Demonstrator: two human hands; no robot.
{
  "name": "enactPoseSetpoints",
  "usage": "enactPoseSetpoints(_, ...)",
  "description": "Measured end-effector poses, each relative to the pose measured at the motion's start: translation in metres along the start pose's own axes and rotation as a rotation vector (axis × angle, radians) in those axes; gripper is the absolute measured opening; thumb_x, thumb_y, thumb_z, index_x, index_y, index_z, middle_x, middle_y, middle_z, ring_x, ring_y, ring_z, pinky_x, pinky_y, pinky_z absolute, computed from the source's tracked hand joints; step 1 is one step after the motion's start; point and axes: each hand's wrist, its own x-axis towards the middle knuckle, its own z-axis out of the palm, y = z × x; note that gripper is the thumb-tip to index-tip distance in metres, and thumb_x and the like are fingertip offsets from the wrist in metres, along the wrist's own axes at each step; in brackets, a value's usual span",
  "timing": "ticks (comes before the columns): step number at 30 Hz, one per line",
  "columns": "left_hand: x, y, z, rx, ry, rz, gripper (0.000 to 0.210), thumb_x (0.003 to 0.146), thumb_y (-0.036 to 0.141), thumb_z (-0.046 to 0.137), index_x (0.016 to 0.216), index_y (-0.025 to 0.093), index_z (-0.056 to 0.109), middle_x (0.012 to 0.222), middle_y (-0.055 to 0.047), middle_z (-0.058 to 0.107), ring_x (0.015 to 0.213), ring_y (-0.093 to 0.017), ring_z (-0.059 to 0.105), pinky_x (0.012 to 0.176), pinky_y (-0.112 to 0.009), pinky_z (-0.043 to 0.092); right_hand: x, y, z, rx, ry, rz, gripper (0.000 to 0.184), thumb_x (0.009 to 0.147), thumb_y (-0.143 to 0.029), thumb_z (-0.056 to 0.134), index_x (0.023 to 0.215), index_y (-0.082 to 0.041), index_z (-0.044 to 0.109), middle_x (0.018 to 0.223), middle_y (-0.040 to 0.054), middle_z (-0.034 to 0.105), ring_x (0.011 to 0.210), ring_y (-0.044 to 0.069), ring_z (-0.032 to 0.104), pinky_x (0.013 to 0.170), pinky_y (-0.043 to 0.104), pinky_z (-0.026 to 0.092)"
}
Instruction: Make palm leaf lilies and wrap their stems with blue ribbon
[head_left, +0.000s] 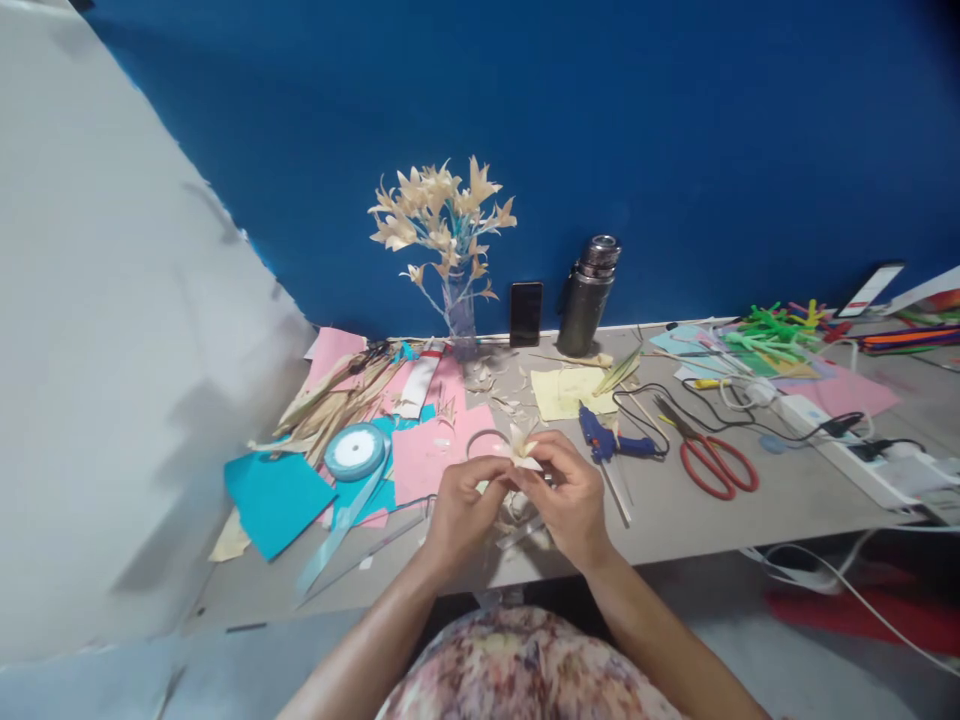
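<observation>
Between my two hands, over the front of the table, is a small cream flower (521, 452) with pointed petals. My left hand (469, 500) pinches it from the left, fingers closed at its base. From the right, my right hand (566, 490) grips it too, thumb and fingertips pressed at the petals. The flower's underside is hidden by my fingers. Just right of my right hand lies a blue glue gun (611, 437), and red-handled scissors (712, 460) rest farther right. Pink paper (427, 460) lies behind my left hand.
A vase (460, 305) of similar flowers (442, 205) stands by the blue wall, near a phone (526, 313) and a dark flask (589, 300). Ribbon roll (354, 452), dried husks (315, 405) and teal paper (277, 500) are left. A power strip (844, 450) with cables lies right.
</observation>
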Motion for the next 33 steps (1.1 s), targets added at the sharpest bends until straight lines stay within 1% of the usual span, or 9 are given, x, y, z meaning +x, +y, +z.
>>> enactPoseSetpoints(3,0.008,-0.001,-0.007,-0.211,-0.022,-0.189,0.014,0.078,0.025,0.071,0.069,0.017,0.077,0.068,-0.005,0.075,0.066,-0.019,0.067,0.066,-0.026,0.050,0.002,0.004,-0.005,-0.011,-0.052,0.156,0.011,0.086,-0.027,0.069,0.094,-0.020,0.071,0.095,0.0049,0.067,0.072,0.015,0.061,0.063,0.025,0.050)
enactPoseSetpoints(8,0.015,-0.002,-0.015,-0.320,0.073,-0.314,0.007,0.070,0.020,0.076,0.066,0.015,0.078,0.067,-0.007,0.076,0.070,-0.020,0.070,0.071,-0.027,0.053,-0.003,0.019,-0.025,-0.068,-0.116,0.382,0.017,0.088,-0.033,0.064,0.090,-0.018,0.073,0.085,0.0049,0.072,0.076,0.018,0.066,0.068,0.026,0.050)
enactPoseSetpoints(12,0.019,-0.005,-0.011,-0.479,0.108,-0.356,0.009,0.066,0.022,0.081,0.066,0.014,0.077,0.065,-0.007,0.075,0.065,-0.019,0.070,0.069,-0.028,0.054,-0.004,0.020,-0.033,-0.109,-0.155,0.390,0.018,0.088,-0.034,0.063,0.087,-0.018,0.074,0.085,0.0048,0.073,0.074,0.018,0.065,0.068,0.026,0.049)
enactPoseSetpoints(16,0.023,-0.007,0.000,-0.653,0.102,-0.376,0.019,0.060,0.025,0.088,0.066,0.014,0.075,0.064,-0.005,0.073,0.061,-0.016,0.068,0.067,-0.028,0.054,-0.005,0.010,-0.026,-0.094,-0.247,0.341,0.016,0.087,-0.029,0.062,0.088,-0.019,0.075,0.089,0.0052,0.074,0.077,0.018,0.066,0.068,0.025,0.049)
enactPoseSetpoints(18,0.024,-0.007,0.004,-0.729,0.131,-0.403,0.024,0.056,0.027,0.091,0.065,0.013,0.074,0.064,-0.004,0.072,0.061,-0.016,0.067,0.064,-0.028,0.054,-0.006,0.007,-0.022,-0.074,-0.239,0.329,0.015,0.086,-0.027,0.063,0.082,-0.019,0.074,0.084,0.0046,0.074,0.075,0.017,0.066,0.067,0.025,0.049)
enactPoseSetpoints(21,0.024,-0.008,0.006,-0.820,0.136,-0.465,0.030,0.052,0.028,0.094,0.066,0.013,0.072,0.065,-0.003,0.071,0.060,-0.015,0.066,0.057,-0.025,0.051,-0.010,0.005,-0.020,0.019,-0.236,0.390,0.018,0.086,-0.028,0.061,0.076,-0.018,0.071,0.073,0.0031,0.072,0.066,0.016,0.064,0.061,0.024,0.048)
enactPoseSetpoints(26,0.018,-0.010,0.009,-0.919,0.122,-0.503,0.033,0.055,0.029,0.094,0.070,0.013,0.070,0.063,-0.002,0.070,0.058,-0.012,0.064,0.060,-0.023,0.050,-0.015,0.007,-0.015,0.094,-0.262,0.491,0.011,0.080,-0.028,0.067,0.075,-0.018,0.068,0.058,-0.0019,0.063,0.050,0.012,0.057,0.050,0.022,0.045)
enactPoseSetpoints(28,0.016,-0.012,0.011,-0.967,0.110,-0.507,0.032,0.058,0.031,0.093,0.073,0.014,0.069,0.062,0.000,0.068,0.060,-0.011,0.064,0.060,-0.023,0.051,-0.017,0.010,-0.011,0.151,-0.246,0.530,0.017,0.082,-0.032,0.066,0.072,-0.018,0.065,0.052,-0.0030,0.060,0.045,0.011,0.055,0.047,0.021,0.044)
enactPoseSetpoints(33,0.014,-0.015,0.015,-0.961,0.081,-0.499,0.032,0.066,0.036,0.089,0.080,0.016,0.068,0.065,0.001,0.068,0.057,-0.012,0.061,0.046,-0.020,0.044,-0.018,0.015,-0.006,0.252,-0.244,0.627,0.029,0.080,-0.043,0.070,0.069,-0.017,0.062,0.053,-0.0026,0.060,0.042,0.011,0.054,0.044,0.022,0.046)
